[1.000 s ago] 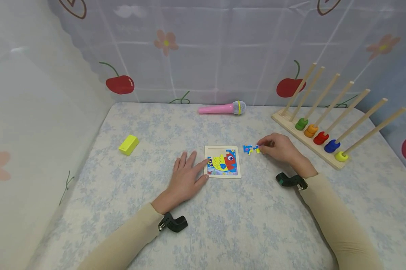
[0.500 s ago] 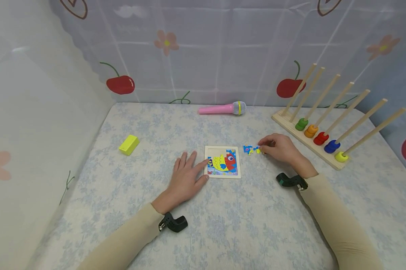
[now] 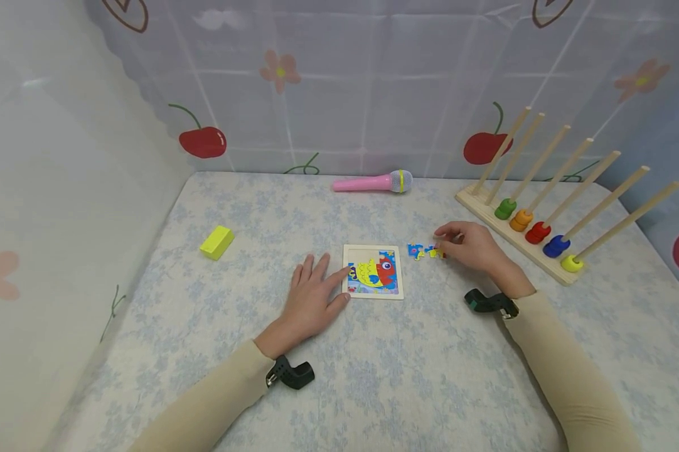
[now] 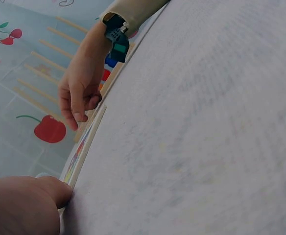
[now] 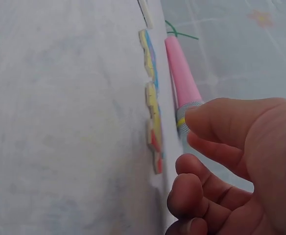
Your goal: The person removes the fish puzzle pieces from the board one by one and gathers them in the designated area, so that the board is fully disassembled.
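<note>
A square fish jigsaw puzzle in a pale wooden frame (image 3: 379,297) lies in the middle of the table, its upper left part bare. My left hand (image 3: 307,302) rests flat beside it, index finger and thumb touching the frame's left side. To the right of the frame, a blue puzzle piece (image 3: 414,250) and a yellow-and-blue piece (image 3: 431,252) lie in a row, with red bits beyond, partly hidden by my right hand (image 3: 471,247). That hand hovers over the row's right end, fingers loosely curled. In the right wrist view the pieces (image 5: 153,103) lie apart from the fingertips.
A pink toy microphone (image 3: 364,183) lies near the back edge. At the right stands a wooden peg stand (image 3: 517,237) with coloured beads on several tall rods. A yellow block (image 3: 217,243) sits to the left. Behind the table hangs a patterned curtain (image 3: 339,81).
My right hand has shifted slightly right and lifted off the pieces, and more of the red-marked end of the row now shows. The left hand stays in place.
</note>
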Demonstrator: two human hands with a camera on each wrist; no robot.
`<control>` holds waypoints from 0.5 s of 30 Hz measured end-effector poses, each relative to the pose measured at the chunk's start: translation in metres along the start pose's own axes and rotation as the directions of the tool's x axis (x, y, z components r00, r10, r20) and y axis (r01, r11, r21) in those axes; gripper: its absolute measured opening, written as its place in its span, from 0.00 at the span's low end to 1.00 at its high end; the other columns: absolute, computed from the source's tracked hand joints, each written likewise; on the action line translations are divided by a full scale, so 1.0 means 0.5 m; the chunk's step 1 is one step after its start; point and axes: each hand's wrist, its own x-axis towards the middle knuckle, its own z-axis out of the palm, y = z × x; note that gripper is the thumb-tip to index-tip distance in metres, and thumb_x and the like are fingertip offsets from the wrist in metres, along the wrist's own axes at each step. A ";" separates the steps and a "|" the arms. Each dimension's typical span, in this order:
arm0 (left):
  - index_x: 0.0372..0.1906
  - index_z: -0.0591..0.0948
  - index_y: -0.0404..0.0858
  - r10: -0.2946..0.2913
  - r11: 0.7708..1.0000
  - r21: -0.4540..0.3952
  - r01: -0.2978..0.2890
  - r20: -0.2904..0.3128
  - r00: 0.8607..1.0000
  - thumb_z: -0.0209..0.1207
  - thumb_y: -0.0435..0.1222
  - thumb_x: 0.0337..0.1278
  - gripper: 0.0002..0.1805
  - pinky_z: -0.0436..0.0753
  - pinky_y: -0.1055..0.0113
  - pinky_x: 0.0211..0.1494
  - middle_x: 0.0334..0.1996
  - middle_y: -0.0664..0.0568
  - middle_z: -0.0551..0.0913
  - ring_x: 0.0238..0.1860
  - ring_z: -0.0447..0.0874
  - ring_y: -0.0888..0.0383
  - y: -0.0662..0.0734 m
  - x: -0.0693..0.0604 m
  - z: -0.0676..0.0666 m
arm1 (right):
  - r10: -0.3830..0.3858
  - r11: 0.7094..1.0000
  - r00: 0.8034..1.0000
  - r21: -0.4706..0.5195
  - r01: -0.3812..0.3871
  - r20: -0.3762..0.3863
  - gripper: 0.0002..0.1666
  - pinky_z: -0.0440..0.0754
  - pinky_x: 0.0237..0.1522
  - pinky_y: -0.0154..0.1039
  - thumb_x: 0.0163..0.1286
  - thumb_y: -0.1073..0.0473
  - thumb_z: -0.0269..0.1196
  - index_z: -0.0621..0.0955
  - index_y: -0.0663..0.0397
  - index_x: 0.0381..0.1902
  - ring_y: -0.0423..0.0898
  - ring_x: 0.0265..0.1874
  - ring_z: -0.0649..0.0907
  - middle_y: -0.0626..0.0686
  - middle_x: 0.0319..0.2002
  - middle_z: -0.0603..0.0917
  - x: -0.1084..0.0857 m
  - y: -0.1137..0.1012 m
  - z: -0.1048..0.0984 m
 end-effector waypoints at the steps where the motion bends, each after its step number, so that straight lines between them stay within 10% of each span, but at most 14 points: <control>1: 0.72 0.75 0.48 0.000 1.000 0.001 0.000 0.000 1.000 0.57 0.46 0.70 0.28 0.49 0.32 0.79 0.79 0.35 0.59 0.81 0.45 0.29 0.000 0.000 0.000 | -0.004 1.000 1.000 -0.003 0.004 0.000 0.16 0.76 0.39 0.39 0.70 0.60 0.65 0.85 0.60 0.53 0.52 0.36 0.79 0.60 0.40 0.86 0.000 -0.003 -0.002; 15: 0.73 0.74 0.49 -0.006 1.000 -0.011 0.006 0.004 1.000 0.57 0.46 0.71 0.28 0.48 0.33 0.80 0.80 0.37 0.58 0.82 0.44 0.31 0.001 -0.001 0.001 | -0.110 0.994 0.989 -0.006 0.111 0.098 0.22 0.77 0.31 0.36 0.67 0.60 0.68 0.84 0.59 0.58 0.49 0.31 0.77 0.60 0.46 0.85 0.013 -0.098 0.033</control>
